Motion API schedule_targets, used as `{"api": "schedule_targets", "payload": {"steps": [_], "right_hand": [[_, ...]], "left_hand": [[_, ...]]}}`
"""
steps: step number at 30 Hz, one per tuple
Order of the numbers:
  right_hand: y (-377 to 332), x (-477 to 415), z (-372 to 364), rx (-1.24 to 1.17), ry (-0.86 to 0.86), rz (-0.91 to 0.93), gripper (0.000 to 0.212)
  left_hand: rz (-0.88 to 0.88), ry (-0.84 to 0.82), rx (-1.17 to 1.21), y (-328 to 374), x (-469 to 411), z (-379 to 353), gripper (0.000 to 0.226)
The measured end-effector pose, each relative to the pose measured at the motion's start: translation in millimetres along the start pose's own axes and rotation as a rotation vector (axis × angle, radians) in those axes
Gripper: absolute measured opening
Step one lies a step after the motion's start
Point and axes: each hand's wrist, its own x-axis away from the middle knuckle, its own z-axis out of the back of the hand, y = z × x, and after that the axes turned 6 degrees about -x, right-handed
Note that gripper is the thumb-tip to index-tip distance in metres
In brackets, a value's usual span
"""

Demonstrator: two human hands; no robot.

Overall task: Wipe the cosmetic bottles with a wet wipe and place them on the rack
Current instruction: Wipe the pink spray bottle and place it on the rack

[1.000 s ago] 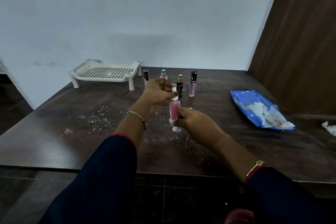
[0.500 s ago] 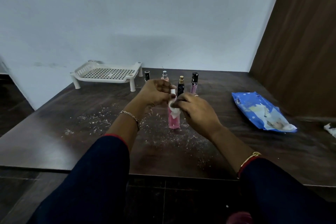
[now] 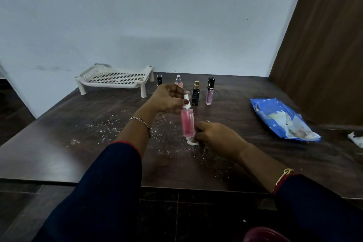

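centrally, left hand (image 3: 169, 98) grips pink bottle (image 3: 187, 122), right hand (image 3: 218, 136) pinches wipe (image 3: 191, 141) below (rack (image 3: 110, 85) at far edge).

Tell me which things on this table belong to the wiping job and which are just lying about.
In the job: pink spray bottle, wet wipe, white rack, small black bottle, peach bottle, black-and-gold bottle, lilac tube, blue wipe pack.
Lying about: white crumbs, crumpled tissue at the right edge.

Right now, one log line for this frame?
step: wiping pink bottle | left hand: grips cap | right hand: holds wipe at base | four bottles: on table
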Motion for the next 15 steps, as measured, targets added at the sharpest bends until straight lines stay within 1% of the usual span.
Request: {"api": "schedule_targets", "payload": {"steps": [1,4,6,7,11,14,15], "right_hand": [[4,2,3,0.007,0.014,-0.018,0.017],[16,3,18,-0.096,0.223,-0.158,0.017],[15,-5,26,-0.124,0.33,-0.195,0.018],[11,-11,28,-0.108,0.35,-0.18,0.019],[-7,-29,18,0.02,0.338,-0.102,0.023],[-11,-28,9,0.026,0.328,-0.072,0.021],[-11,-26,6,0.023,0.308,-0.049,0.021]], "left_hand": [[-0.002,0.006,0.0,0,0,0,0.02],[-0.001,0.02,0.01,1,1,-1,0.02],[0.0,0.021,-0.003,0,1,1,0.02],[0.001,0.018,-0.016,0,0,2,0.02],[-0.005,0.026,-0.052,0,0,2,0.02],[0.012,0.032,0.002,-2,-1,2,0.028],[0.012,0.027,0.009,-3,-2,3,0.027]]}}
